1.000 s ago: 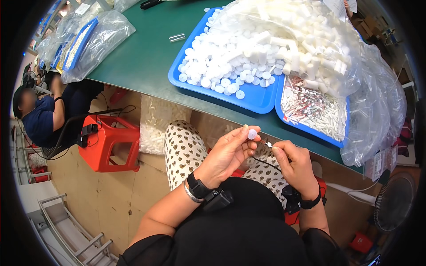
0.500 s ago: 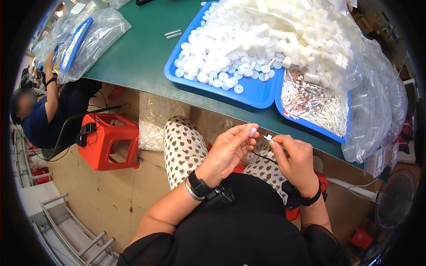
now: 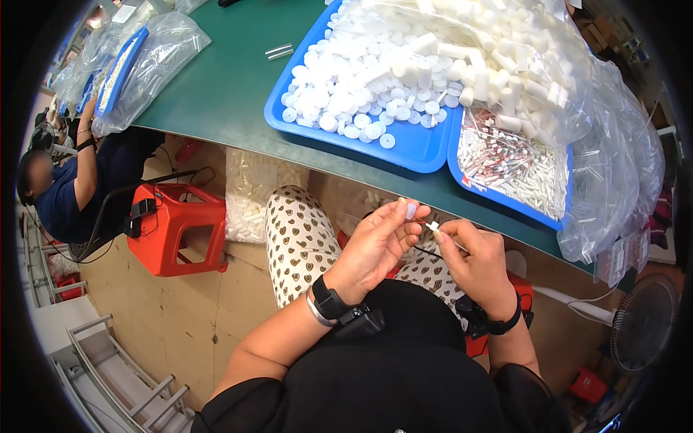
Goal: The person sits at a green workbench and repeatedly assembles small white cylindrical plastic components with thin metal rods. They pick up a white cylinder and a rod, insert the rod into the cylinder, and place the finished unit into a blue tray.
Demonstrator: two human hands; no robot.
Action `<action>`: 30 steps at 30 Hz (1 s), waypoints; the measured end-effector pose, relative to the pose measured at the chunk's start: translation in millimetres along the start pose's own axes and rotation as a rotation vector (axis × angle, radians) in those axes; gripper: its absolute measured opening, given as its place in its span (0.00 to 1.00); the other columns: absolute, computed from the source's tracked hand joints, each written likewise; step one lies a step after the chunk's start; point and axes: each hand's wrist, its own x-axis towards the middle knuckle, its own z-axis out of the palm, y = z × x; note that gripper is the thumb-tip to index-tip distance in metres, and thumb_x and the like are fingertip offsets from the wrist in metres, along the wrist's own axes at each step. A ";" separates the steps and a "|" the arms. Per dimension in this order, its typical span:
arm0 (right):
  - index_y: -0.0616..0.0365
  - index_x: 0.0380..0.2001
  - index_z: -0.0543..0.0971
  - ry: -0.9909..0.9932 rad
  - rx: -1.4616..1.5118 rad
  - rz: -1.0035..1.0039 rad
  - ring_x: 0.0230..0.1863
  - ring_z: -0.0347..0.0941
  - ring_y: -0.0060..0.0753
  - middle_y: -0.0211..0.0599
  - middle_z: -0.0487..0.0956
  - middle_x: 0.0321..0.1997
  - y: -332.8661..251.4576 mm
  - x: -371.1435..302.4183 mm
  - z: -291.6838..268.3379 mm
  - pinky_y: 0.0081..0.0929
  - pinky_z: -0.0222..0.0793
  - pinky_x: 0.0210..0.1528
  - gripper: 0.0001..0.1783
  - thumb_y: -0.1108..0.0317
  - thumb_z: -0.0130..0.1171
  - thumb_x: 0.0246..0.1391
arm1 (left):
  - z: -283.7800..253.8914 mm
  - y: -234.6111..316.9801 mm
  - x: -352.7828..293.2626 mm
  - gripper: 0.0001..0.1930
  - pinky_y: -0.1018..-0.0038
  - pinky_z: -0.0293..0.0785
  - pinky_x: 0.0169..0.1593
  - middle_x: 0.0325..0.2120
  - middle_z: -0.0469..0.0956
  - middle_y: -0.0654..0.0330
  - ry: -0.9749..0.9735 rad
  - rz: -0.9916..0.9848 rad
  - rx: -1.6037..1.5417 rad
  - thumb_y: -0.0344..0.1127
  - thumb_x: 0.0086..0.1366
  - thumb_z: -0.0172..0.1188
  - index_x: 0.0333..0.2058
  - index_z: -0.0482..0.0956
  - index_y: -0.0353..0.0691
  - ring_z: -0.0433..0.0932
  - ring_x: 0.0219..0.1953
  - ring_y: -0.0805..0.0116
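Note:
My left hand (image 3: 372, 252) pinches a small white plastic disc (image 3: 411, 210) between thumb and fingertips, above my lap and just off the table's front edge. Close to its right, my right hand (image 3: 480, 263) is closed on a small white part (image 3: 433, 226), gripped by thumb and forefinger. Thin reddish wire shows in the short gap between the two hands; how it joins the disc is too small to tell. Ahead of both hands, a blue tray (image 3: 426, 163) bears a heap of similar white discs (image 3: 339, 119).
A second blue tray (image 3: 509, 208) holds small white pieces and red-wired parts (image 3: 491, 155). Clear bags of white cylinders (image 3: 505, 72) lie over the trays. Two metal rods (image 3: 279, 51) rest on the green table (image 3: 224, 94). Left are a red stool (image 3: 177, 231) and another person (image 3: 65, 184).
The white disc has turned a little in my left fingertips, and the white part in my right hand has shifted slightly left and down. Both grips hold.

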 end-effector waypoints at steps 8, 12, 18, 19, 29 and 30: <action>0.64 0.31 0.78 -0.081 0.284 0.233 0.14 0.70 0.27 0.39 0.76 0.16 0.0 -7.0 -2.0 0.25 0.62 0.19 0.06 0.72 0.61 0.58 | -12.9 -0.5 6.6 0.14 0.80 0.76 0.41 0.36 0.77 0.62 0.021 0.047 -0.129 0.43 0.74 0.50 0.43 0.74 0.37 0.76 0.35 0.77; 0.65 0.30 0.77 -0.098 0.320 0.275 0.14 0.68 0.23 0.39 0.75 0.15 -0.2 -7.8 -6.0 0.23 0.60 0.20 0.05 0.73 0.60 0.58 | -11.2 -1.0 0.9 0.16 0.79 0.75 0.40 0.36 0.78 0.62 0.073 0.001 -0.079 0.48 0.74 0.50 0.42 0.75 0.40 0.75 0.33 0.77; 0.66 0.29 0.78 -0.083 0.311 0.245 0.14 0.66 0.21 0.38 0.74 0.14 -1.5 -5.3 -2.0 0.24 0.59 0.20 0.05 0.74 0.59 0.58 | 0.8 -6.1 -4.7 0.18 0.77 0.73 0.40 0.35 0.78 0.63 0.008 -0.067 -0.062 0.51 0.73 0.51 0.43 0.76 0.41 0.74 0.32 0.76; 0.66 0.29 0.78 -0.083 0.309 0.250 0.14 0.66 0.21 0.38 0.74 0.14 -1.6 -5.0 -1.7 0.24 0.59 0.20 0.05 0.74 0.59 0.58 | 0.1 -6.1 -4.7 0.18 0.76 0.73 0.40 0.35 0.78 0.63 0.008 -0.065 -0.059 0.51 0.73 0.51 0.43 0.76 0.41 0.74 0.32 0.76; 0.64 0.29 0.78 -0.056 0.231 0.258 0.14 0.70 0.26 0.39 0.75 0.14 -0.6 -4.3 -0.8 0.25 0.62 0.20 0.06 0.72 0.60 0.58 | -3.5 -5.7 -3.9 0.16 0.78 0.73 0.40 0.35 0.77 0.66 -0.008 -0.036 -0.030 0.49 0.71 0.55 0.43 0.76 0.41 0.74 0.33 0.78; 0.63 0.29 0.78 -0.045 0.203 0.231 0.14 0.71 0.28 0.39 0.74 0.14 -1.4 -4.3 -0.7 0.26 0.62 0.20 0.06 0.72 0.60 0.57 | -4.2 -5.8 -4.1 0.15 0.79 0.73 0.41 0.35 0.76 0.67 -0.021 -0.026 -0.018 0.48 0.70 0.57 0.43 0.76 0.41 0.74 0.34 0.78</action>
